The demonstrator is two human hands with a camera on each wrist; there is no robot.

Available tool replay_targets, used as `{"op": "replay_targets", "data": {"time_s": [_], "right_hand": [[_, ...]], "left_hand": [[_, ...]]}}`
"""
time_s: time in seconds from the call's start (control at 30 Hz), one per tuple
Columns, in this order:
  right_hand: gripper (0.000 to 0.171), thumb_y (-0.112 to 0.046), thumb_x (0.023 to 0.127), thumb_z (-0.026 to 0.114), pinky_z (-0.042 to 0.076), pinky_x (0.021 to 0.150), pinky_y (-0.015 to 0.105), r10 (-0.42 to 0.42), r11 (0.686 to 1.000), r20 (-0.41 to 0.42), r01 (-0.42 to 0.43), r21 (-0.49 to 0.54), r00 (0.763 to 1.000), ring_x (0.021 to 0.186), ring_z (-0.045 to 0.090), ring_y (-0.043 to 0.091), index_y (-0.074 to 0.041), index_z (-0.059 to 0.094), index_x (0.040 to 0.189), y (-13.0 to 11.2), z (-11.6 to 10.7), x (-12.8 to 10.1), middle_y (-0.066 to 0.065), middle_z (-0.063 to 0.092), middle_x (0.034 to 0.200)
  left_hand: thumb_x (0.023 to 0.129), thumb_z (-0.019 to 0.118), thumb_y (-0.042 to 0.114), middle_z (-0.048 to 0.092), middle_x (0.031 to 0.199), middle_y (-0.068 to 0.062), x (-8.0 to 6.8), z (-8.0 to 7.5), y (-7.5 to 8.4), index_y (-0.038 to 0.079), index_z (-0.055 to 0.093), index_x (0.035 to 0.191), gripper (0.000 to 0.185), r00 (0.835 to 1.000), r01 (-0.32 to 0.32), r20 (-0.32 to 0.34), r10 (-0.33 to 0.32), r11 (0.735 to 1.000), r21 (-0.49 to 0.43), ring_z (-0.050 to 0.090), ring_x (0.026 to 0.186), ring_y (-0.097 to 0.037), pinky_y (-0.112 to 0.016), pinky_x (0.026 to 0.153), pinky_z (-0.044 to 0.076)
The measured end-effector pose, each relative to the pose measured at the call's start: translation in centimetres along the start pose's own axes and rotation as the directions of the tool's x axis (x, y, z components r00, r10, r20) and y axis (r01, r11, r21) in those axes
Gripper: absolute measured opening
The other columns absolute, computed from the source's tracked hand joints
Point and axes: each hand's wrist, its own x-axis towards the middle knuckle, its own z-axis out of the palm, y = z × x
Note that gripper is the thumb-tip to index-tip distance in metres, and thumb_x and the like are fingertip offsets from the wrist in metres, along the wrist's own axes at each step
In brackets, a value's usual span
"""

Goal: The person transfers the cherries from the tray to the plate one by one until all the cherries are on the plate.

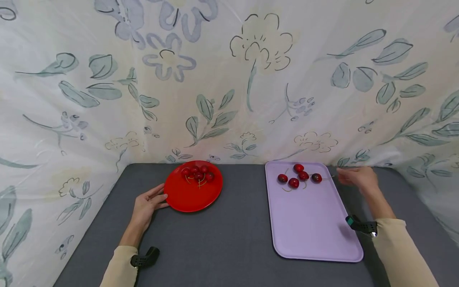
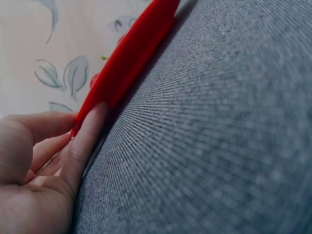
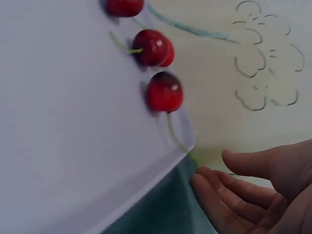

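Right hand point(image 1: 356, 179), fingers loosely apart and empty, lies just right of the nearest cherry point(image 1: 316, 177); its stem points toward the fingertips point(image 3: 207, 183). Left hand point(image 1: 146, 206) touches the red plate point(image 1: 193, 197).

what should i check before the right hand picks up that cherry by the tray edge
1. Right hand free, fingers relaxed: ok.
2. Nearest cherry within reach, its stem running over the tray rim toward the fingertips: ok.
3. Stem pinched yet: not ok, fingers close but apart.
4. Left hand steadying the red plate rim: ok.
5. Room on the plate beside the cherries already there: ok.
6. Stem firmly attached: cannot tell.
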Motion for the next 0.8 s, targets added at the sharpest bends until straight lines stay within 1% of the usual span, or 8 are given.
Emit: {"op": "replay_targets", "data": {"time_s": [0.07, 0.1, 0.17, 0.27, 0.33, 0.43, 0.63, 0.8], "right_hand": [[0.062, -0.035, 0.095, 0.063, 0.05, 0.094, 0.055, -0.024, 0.999, 0.06, 0.026, -0.032, 0.998, 0.064, 0.069, 0.006, 0.02, 0.057, 0.121, 0.4, 0.1, -0.1, 0.009, 0.074, 0.08], [0.062, -0.035, 0.095, 0.063, 0.054, 0.09, 0.052, -0.028, 0.999, 0.08, 0.032, -0.04, 0.996, 0.066, 0.07, 0.008, 0.021, 0.057, 0.121, 0.5, 0.2, -0.2, 0.011, 0.074, 0.081], [0.062, -0.033, 0.096, 0.063, 0.06, 0.079, 0.043, -0.043, 0.999, 0.113, 0.046, -0.02, 0.993, 0.067, 0.071, 0.011, 0.023, 0.056, 0.12, 0.7, 0.4, -0.2, 0.014, 0.074, 0.082], [0.059, -0.028, 0.096, 0.064, 0.062, 0.066, 0.032, -0.048, 0.999, 0.128, 0.046, 0.024, 0.991, 0.066, 0.071, 0.012, 0.026, 0.055, 0.117, 0.8, 0.7, 0.0, 0.013, 0.073, 0.078], [0.056, -0.027, 0.094, 0.066, 0.062, 0.064, 0.031, -0.03, 0.998, 0.119, 0.023, 0.055, 0.993, 0.064, 0.07, 0.012, 0.025, 0.058, 0.114, 0.8, 0.9, 0.2, 0.011, 0.073, 0.076], [0.055, -0.027, 0.094, 0.066, 0.062, 0.065, 0.031, -0.021, 0.999, 0.111, 0.015, 0.051, 0.994, 0.064, 0.069, 0.012, 0.024, 0.058, 0.114, 0.9, 0.9, 0.5, 0.007, 0.072, 0.074], [0.056, -0.025, 0.095, 0.065, 0.062, 0.066, 0.03, -0.026, 0.998, 0.146, 0.017, 0.063, 0.989, 0.065, 0.069, 0.01, 0.026, 0.055, 0.118, 1.1, 0.9, 0.7, 0.006, 0.073, 0.076], [0.058, -0.027, 0.095, 0.064, 0.061, 0.066, 0.028, -0.019, 0.999, 0.149, 0.011, 0.051, 0.989, 0.065, 0.068, 0.008, 0.024, 0.055, 0.12, 1.1, 1.0, 0.7, 0.005, 0.073, 0.077]], "left_hand": [[0.097, 0.061, 0.006, 0.041, 0.147, -0.025, 0.0, 0.0, 0.0, -0.004, 0.041, 0.146, 0.054, 1.0, 0.004, -0.003, -0.004, 1.0, 0.005, 0.065, 0.1, -0.002, -0.031, 0.081, 0.06], [0.097, 0.061, 0.006, 0.042, 0.147, -0.025, 0.0, 0.0, 0.0, -0.003, 0.041, 0.146, 0.054, 1.0, 0.008, -0.006, -0.007, 1.0, 0.007, 0.066, 0.099, -0.002, -0.031, 0.081, 0.06], [0.097, 0.061, 0.007, 0.041, 0.148, -0.024, -0.1, 0.0, 0.0, -0.003, 0.04, 0.147, 0.055, 1.0, 0.015, -0.008, -0.014, 1.0, 0.01, 0.066, 0.099, -0.002, -0.03, 0.081, 0.059], [0.097, 0.061, 0.007, 0.042, 0.147, -0.024, -0.1, 0.0, 0.0, -0.003, 0.04, 0.147, 0.055, 1.0, 0.025, -0.014, -0.024, 1.0, 0.013, 0.066, 0.097, -0.003, -0.03, 0.08, 0.06], [0.097, 0.061, 0.006, 0.042, 0.147, -0.024, -0.1, 0.0, 0.0, -0.003, 0.04, 0.147, 0.055, 1.0, 0.027, -0.017, -0.027, 1.0, 0.01, 0.067, 0.097, -0.003, -0.031, 0.08, 0.06], [0.096, 0.062, 0.007, 0.042, 0.147, -0.025, 0.0, 0.0, 0.0, -0.003, 0.04, 0.147, 0.056, 0.999, 0.025, -0.021, -0.024, 1.0, 0.009, 0.067, 0.097, -0.004, -0.032, 0.08, 0.06], [0.096, 0.062, 0.007, 0.042, 0.147, -0.026, 0.0, 0.0, -0.1, -0.003, 0.041, 0.146, 0.055, 1.0, 0.014, -0.02, -0.013, 1.0, 0.007, 0.068, 0.097, -0.005, -0.032, 0.08, 0.06], [0.097, 0.06, 0.006, 0.042, 0.147, -0.025, -0.1, 0.0, 0.0, -0.002, 0.041, 0.147, 0.054, 1.0, 0.017, -0.012, -0.017, 1.0, 0.003, 0.067, 0.097, -0.005, -0.032, 0.081, 0.06]]}}
